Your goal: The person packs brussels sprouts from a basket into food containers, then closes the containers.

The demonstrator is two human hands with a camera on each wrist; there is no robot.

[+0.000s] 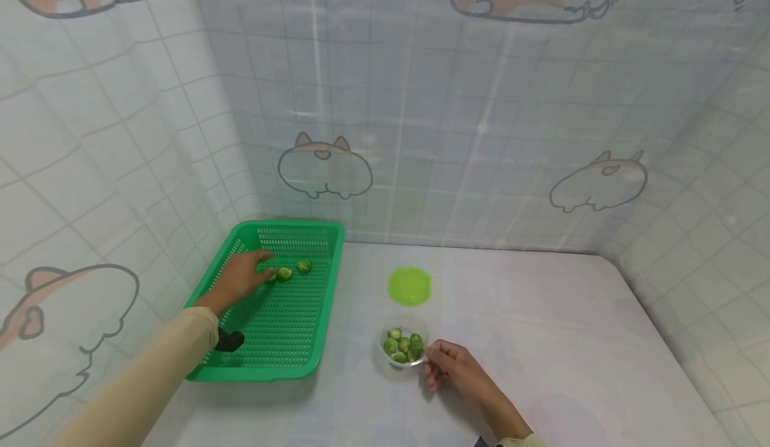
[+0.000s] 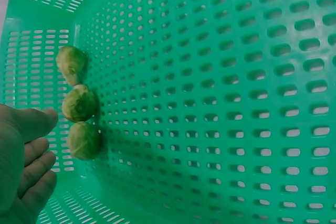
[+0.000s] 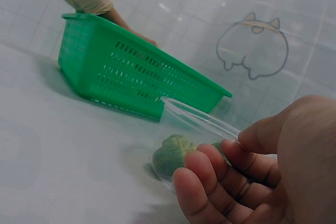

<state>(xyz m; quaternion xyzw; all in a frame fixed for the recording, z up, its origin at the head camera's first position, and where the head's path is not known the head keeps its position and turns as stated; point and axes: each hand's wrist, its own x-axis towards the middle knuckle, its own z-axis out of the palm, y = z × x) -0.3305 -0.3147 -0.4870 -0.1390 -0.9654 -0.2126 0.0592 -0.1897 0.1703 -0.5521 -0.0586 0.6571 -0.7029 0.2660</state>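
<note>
My left hand [image 1: 243,275] reaches inside the green plastic basket [image 1: 327,320], fingers spread and holding nothing. Three Brussels sprouts [image 2: 80,103] lie in a row along the basket's end wall, just beyond the thumb and fingers in the left wrist view. On the table, a clear plastic cup [image 1: 385,353] contains several Brussels sprouts [image 1: 404,344]. My right hand [image 1: 454,370] pinches the cup's rim between thumb and forefinger, the other fingers curled against its side. The right wrist view shows a sprout [image 3: 170,156] through the cup's wall.
A lime-green round lid or dish [image 1: 410,286] lies on the white table [image 1: 511,313] behind the cup. Tile-patterned sheeting [image 1: 421,99] with cartoon drawings rises at the back and both sides. The basket stands close to the left sheeting.
</note>
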